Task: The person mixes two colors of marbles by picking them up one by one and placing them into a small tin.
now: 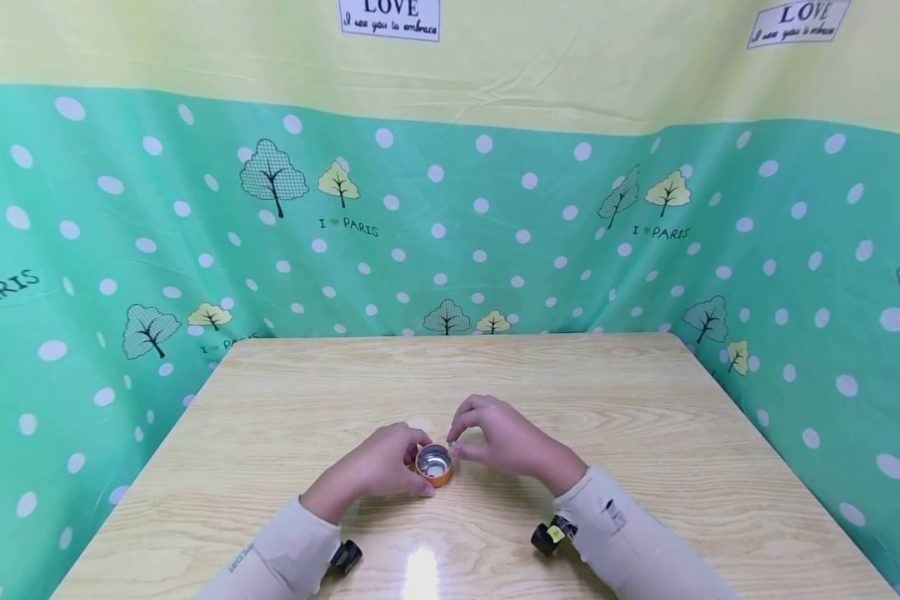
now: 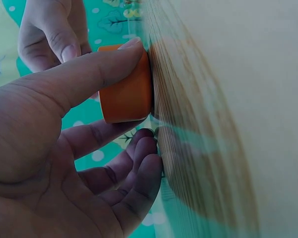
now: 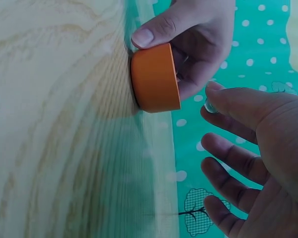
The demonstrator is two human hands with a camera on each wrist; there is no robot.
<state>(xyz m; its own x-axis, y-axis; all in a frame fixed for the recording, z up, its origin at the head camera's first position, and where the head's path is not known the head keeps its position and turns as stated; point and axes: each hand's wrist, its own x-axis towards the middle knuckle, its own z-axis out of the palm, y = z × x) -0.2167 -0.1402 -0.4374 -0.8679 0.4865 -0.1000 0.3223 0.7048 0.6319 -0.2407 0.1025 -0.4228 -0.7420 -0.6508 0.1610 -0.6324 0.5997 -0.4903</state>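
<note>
A small round orange cup (image 1: 441, 481) with a shiny metallic inside stands upright on the wooden table. My left hand (image 1: 386, 462) grips it from the left, the thumb on its near side and the index finger on its far side. The other left fingers curl loosely below the cup in the left wrist view. Just right of the rim, my right hand (image 1: 504, 439) pinches a small clear glass bead (image 3: 211, 106) between thumb and index finger, apart from the cup. Something small and reddish shows inside the cup, too small to tell.
The light wooden table (image 1: 330, 375) reaches back to a green and yellow printed curtain (image 1: 480, 200), which also hangs along both sides. Black wrist cameras sit under both forearms, the right one (image 1: 546, 537) close above the tabletop.
</note>
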